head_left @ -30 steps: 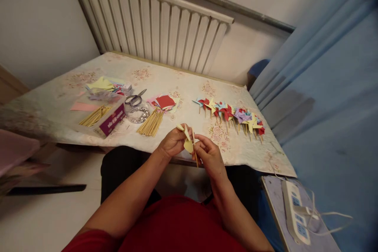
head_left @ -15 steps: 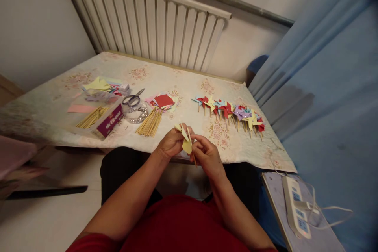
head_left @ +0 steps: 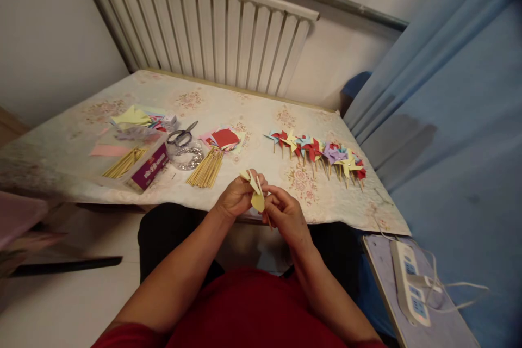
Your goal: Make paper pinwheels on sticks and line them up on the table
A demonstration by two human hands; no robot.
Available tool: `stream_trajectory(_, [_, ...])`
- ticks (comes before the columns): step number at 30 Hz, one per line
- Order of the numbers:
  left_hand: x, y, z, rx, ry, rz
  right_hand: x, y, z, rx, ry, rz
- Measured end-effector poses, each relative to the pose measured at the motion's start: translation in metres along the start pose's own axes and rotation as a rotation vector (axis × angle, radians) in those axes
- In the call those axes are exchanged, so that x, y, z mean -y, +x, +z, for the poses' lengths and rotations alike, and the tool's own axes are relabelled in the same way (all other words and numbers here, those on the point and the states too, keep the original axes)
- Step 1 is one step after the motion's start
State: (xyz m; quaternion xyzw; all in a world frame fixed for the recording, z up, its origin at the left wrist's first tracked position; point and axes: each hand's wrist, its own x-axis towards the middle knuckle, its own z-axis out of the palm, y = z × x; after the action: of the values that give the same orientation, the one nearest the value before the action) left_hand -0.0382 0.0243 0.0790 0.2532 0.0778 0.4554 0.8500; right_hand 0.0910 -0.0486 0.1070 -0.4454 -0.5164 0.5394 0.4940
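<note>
Near the table's front edge, my left hand (head_left: pixel 238 196) is closed on a yellow paper pinwheel (head_left: pixel 257 201), its blades folded and facing sideways. My right hand (head_left: pixel 285 212) pinches a thin wooden stick (head_left: pixel 268 221) that runs up against the back of the pinwheel. The fingertips of both hands almost meet around the paper. Whether the stick is fastened to the paper is hidden by the fingers. Beyond my left hand lie a bundle of wooden sticks (head_left: pixel 206 168) and a stack of coloured paper squares (head_left: pixel 225 140) with a red one on top.
Finished pinwheels (head_left: pixel 312 149) lie in a row at the right. Scissors (head_left: pixel 182 134) rest by a round clear dish of shiny pins (head_left: pixel 187 156). A clear box (head_left: pixel 149 168) with a purple label holds sticks. A power strip (head_left: pixel 411 285) sits on the lower right stand.
Both hands keep nearly the same hold on the pinwheel and stick. The camera view has shifted slightly; nothing on the table has been moved.
</note>
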Motion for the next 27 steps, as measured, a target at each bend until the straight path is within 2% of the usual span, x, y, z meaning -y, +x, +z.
stream_trajectory(13, [0.0028, 0.0008, -0.004, -0.008, -0.001, 0.013, -0.0032, 0.0, -0.0019, 0.004, -0.012, -0.01])
stream_trajectory(27, [0.0006, -0.0018, 0.0, -0.016, 0.023, 0.01, -0.0016, 0.0, -0.0008, -0.016, -0.01, 0.011])
